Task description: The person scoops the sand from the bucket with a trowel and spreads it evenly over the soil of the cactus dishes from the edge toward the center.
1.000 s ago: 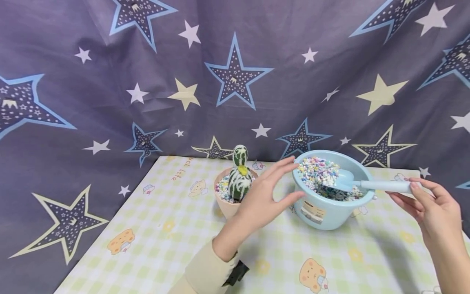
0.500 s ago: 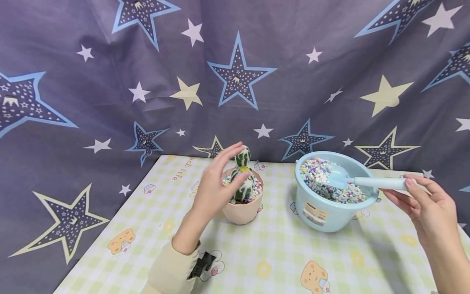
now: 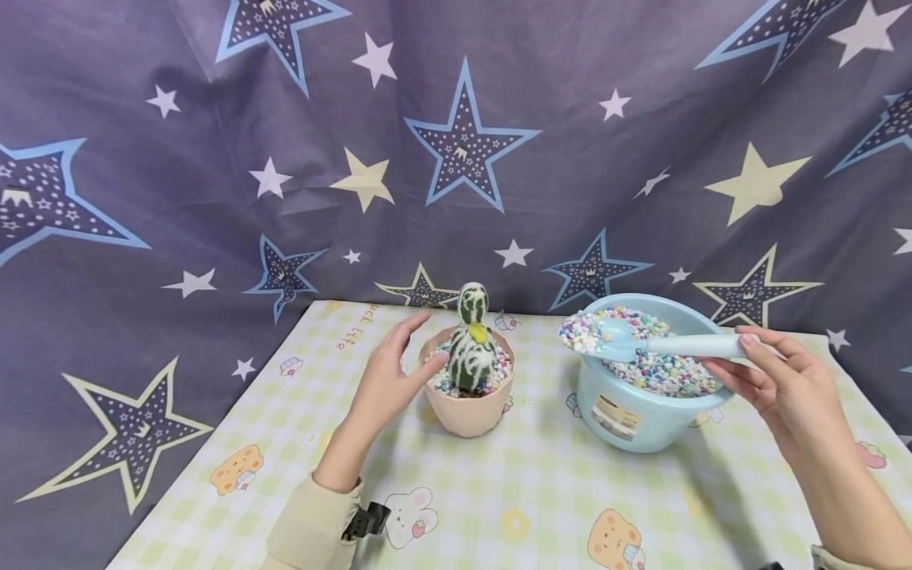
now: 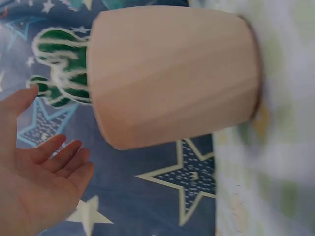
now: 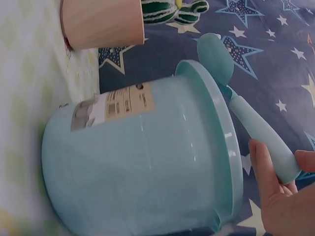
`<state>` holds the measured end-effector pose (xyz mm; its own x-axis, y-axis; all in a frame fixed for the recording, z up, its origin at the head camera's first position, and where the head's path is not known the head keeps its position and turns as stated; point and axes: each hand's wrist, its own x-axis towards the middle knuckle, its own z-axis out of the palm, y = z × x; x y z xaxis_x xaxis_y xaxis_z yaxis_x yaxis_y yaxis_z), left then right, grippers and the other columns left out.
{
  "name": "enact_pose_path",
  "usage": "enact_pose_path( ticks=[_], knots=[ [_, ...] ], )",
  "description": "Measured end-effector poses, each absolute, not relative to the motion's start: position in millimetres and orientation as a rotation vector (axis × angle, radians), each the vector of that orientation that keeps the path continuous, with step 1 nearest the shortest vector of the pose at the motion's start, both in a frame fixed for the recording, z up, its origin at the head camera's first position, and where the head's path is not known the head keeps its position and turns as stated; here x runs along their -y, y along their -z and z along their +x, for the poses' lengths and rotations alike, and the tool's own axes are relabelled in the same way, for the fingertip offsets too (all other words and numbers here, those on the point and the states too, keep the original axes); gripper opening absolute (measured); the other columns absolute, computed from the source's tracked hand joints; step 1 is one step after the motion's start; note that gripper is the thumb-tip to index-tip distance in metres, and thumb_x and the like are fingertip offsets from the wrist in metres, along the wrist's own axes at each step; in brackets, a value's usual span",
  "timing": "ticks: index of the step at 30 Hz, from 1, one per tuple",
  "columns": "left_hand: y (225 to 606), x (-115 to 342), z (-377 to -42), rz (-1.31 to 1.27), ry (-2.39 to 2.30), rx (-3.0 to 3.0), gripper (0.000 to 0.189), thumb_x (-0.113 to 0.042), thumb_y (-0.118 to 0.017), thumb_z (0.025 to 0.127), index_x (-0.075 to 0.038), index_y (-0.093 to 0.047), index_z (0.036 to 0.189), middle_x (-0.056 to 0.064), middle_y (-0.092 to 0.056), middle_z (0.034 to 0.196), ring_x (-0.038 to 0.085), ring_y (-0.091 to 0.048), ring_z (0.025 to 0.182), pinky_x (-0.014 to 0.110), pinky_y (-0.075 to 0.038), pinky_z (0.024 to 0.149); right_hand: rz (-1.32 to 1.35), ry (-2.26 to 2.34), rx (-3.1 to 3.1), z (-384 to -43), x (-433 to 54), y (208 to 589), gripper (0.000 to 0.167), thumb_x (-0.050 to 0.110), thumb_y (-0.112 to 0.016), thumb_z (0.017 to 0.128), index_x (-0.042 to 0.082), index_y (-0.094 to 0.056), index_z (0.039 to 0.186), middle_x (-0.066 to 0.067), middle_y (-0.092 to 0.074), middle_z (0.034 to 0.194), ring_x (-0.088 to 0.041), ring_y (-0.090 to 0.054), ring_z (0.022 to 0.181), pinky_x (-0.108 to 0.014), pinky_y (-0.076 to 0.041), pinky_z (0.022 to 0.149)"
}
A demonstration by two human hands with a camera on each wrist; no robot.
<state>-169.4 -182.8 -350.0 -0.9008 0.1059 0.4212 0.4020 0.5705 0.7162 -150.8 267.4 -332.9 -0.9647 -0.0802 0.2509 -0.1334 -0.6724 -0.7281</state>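
In the head view, my right hand (image 3: pixel 801 396) holds the handle of a light blue hand trowel (image 3: pixel 698 346). Its blade carries a heap of multicoloured pebbles (image 3: pixel 580 332) above the left rim of a light blue bucket (image 3: pixel 648 419). More coloured pebbles (image 3: pixel 677 376) lie inside that bucket. My left hand (image 3: pixel 381 380) is just left of a pale pink flowerpot (image 3: pixel 470 416), fingers relaxed and holding nothing. A striped green-and-white cactus (image 3: pixel 473 360) with a yellow flower stands upright in the pot among pebbles. The left wrist view shows the hand (image 4: pixel 49 177) apart from the pot (image 4: pixel 172 73).
A green-checked tablecloth (image 3: pixel 513 483) with cartoon prints covers the table. Behind it hangs a dark purple curtain (image 3: pixel 556 158) with stars. A label (image 3: pixel 616 417) is stuck to the bucket's front. The pot and bucket stand a short way apart.
My left hand has moved left from between pot and bucket to the pot's left side. My right hand has lifted the loaded trowel out of the bucket and leftward to its rim.
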Motion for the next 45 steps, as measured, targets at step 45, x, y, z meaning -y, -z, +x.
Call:
enact_pose_path(
  ticks=[45],
  knots=[
    [391, 181, -167, -0.289, 1.177, 2.788, 0.119, -0.061, -0.081, 0.073, -0.018, -0.014, 0.161, 0.005, -0.018, 0.167, 0.035, -0.028, 0.151, 0.061, -0.030, 0.119, 0.325, -2.556, 1.978, -178, -195, 320, 0.014, 0.002, -0.053, 0.101, 0.012, -0.063, 0.103, -0.002, -0.075, 0.089, -0.016, -0.076, 0.079, -0.027, -0.063, 0.075]
  ],
)
